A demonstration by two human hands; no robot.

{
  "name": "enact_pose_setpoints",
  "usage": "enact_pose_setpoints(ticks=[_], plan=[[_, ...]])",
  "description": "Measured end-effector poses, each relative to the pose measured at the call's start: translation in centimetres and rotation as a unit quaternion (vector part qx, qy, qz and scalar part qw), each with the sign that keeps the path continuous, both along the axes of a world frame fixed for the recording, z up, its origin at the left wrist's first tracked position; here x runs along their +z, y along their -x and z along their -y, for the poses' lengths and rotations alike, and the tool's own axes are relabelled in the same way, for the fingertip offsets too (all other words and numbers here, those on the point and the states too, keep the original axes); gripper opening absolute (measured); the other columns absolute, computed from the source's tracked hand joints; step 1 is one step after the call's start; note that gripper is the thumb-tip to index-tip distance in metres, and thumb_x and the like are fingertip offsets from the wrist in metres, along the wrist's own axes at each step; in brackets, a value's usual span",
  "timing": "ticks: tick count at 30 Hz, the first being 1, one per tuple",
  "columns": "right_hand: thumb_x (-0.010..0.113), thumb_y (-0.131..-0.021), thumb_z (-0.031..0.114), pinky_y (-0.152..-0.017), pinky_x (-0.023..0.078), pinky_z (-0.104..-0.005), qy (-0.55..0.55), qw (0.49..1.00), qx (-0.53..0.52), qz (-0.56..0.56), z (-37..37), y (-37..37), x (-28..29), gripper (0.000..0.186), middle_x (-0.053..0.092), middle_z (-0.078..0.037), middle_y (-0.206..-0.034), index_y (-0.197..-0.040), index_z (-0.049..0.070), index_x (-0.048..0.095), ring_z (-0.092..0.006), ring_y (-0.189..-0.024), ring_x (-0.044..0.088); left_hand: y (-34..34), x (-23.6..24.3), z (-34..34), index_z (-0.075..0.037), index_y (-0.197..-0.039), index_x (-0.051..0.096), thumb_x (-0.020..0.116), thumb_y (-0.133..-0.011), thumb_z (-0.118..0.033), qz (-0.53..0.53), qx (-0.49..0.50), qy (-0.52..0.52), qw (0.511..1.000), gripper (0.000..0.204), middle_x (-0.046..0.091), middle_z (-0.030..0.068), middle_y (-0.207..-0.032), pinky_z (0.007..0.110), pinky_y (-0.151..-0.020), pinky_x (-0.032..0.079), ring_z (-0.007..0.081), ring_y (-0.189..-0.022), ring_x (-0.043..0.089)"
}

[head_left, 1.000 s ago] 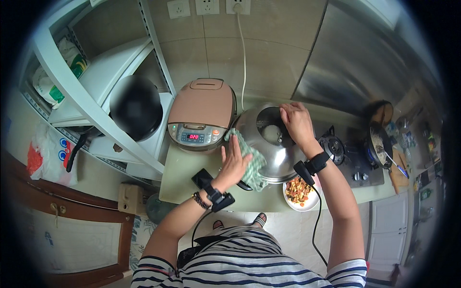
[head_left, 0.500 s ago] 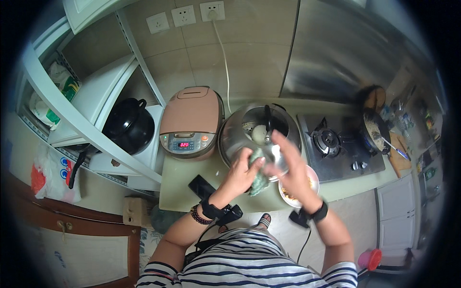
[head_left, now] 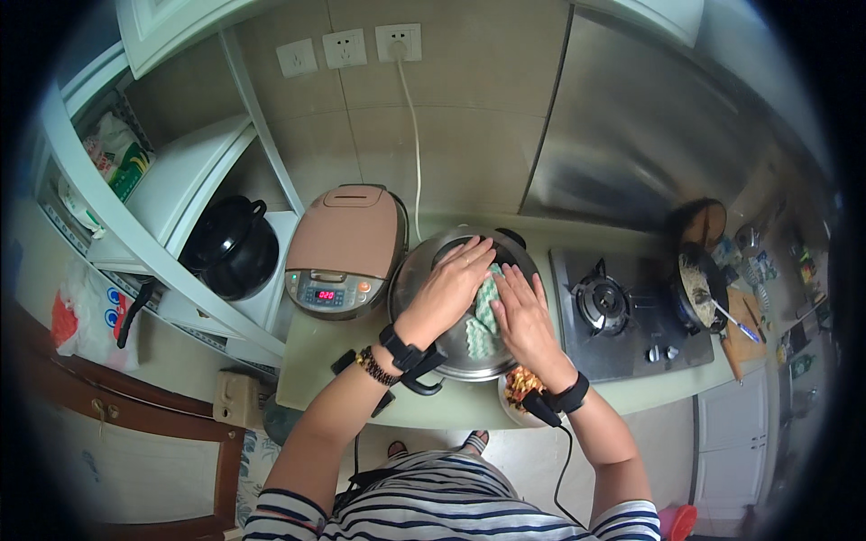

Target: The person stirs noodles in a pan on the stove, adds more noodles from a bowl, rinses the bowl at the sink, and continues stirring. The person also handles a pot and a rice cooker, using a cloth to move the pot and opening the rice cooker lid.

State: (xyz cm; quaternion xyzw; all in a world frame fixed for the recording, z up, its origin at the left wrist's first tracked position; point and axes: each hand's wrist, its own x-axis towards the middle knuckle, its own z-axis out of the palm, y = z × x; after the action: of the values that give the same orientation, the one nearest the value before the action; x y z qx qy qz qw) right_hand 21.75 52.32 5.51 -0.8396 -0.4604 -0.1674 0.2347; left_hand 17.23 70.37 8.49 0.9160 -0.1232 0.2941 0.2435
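Observation:
A wide silver pot with a steel lid (head_left: 424, 281) stands on the counter. A green-and-white patterned cloth (head_left: 483, 335) is spread over the lid's middle. My left hand (head_left: 458, 281) lies over the lid beside the cloth, its fingers stretched toward the far side. On the cloth's right edge rests my right hand (head_left: 527, 317), flat with its fingers out. Between and under the hands, the lid's knob is hidden. A black side handle (head_left: 422, 386) shows at the pot's near left.
A pink rice cooker (head_left: 347, 239) stands left of the pot. Near its right side sits a bowl of food (head_left: 521, 389), partly behind my right wrist. A gas hob (head_left: 622, 311) holds a wok (head_left: 699, 293) at right. A black phone (head_left: 347, 363) lies near the front edge.
Both hands have come down onto the lid. The cloth, bunched in my left hand before, now lies on the lid. The tilted black-handled part and pale round item are no longer visible.

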Motion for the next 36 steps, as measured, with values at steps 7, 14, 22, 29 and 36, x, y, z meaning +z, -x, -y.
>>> enact_pose_setpoints(ticks=[7,14,22,29,36], plan=[[0.037,-0.103,0.031,-0.115,0.021,-0.0519,0.15,0.959,0.161,-0.177,-5.5,-14.8,1.5,0.045,0.038,-0.015,-0.149,-0.143,0.01,0.041,-0.0322,-0.141,0.03,0.2,0.4,-0.1,0.0,-0.126,0.058,0.061,-0.09,-0.011,-0.029,-0.009,0.012,0.999,0.038,0.054,0.0154,-0.136,0.04,-0.109,0.038,0.0315,-0.13,0.046],[0.037,-0.104,0.036,-0.114,0.026,-0.0374,0.278,0.919,0.205,-0.189,-9.1,-21.6,-0.8,0.048,0.043,-0.017,-0.146,-0.144,0.01,0.04,-0.0321,-0.134,0.041,0.2,0.9,-0.6,-0.004,-0.124,0.061,0.066,-0.085,-0.014,-0.028,-0.02,0.009,0.999,0.041,0.056,0.0131,-0.134,0.041,-0.109,0.037,0.0287,-0.129,0.047],[0.038,-0.103,0.024,-0.111,0.031,-0.0341,-0.112,0.919,0.125,-0.357,5.1,-17.3,-11.2,0.043,0.048,-0.02,-0.141,-0.136,-0.003,0.046,-0.0324,-0.131,0.045,-0.5,1.2,-1.8,-0.012,-0.121,0.065,0.066,-0.084,-0.023,-0.039,-0.057,-0.049,0.996,0.038,0.054,0.0099,-0.131,0.045,-0.109,0.036,0.0315,-0.127,0.046],[0.044,-0.096,0.006,-0.113,0.028,-0.0394,-0.324,0.899,-0.176,-0.235,4.8,0.4,-13.0,0.042,0.043,-0.024,-0.143,-0.136,-0.008,0.043,-0.0378,-0.139,0.033,-2.2,1.4,-4.1,-0.015,-0.117,0.066,0.062,-0.09,-0.026,-0.137,-0.154,-0.038,0.978,0.029,0.051,0.0128,-0.13,0.052,-0.118,0.018,0.0324,-0.135,0.038],[0.054,-0.093,0.008,-0.1,0.037,-0.0433,-0.476,0.814,-0.258,-0.21,4.6,8.9,-14.2,0.022,0.055,-0.018,-0.111,-0.111,-0.003,0.057,-0.0349,-0.111,0.05,-2.7,2.7,-4.3,-0.014,-0.123,0.064,0.063,-0.09,-0.033,-0.18,-0.185,-0.064,0.964,0.038,0.048,0.011,-0.128,0.042,-0.109,0.033,0.0311,-0.13,0.04]])
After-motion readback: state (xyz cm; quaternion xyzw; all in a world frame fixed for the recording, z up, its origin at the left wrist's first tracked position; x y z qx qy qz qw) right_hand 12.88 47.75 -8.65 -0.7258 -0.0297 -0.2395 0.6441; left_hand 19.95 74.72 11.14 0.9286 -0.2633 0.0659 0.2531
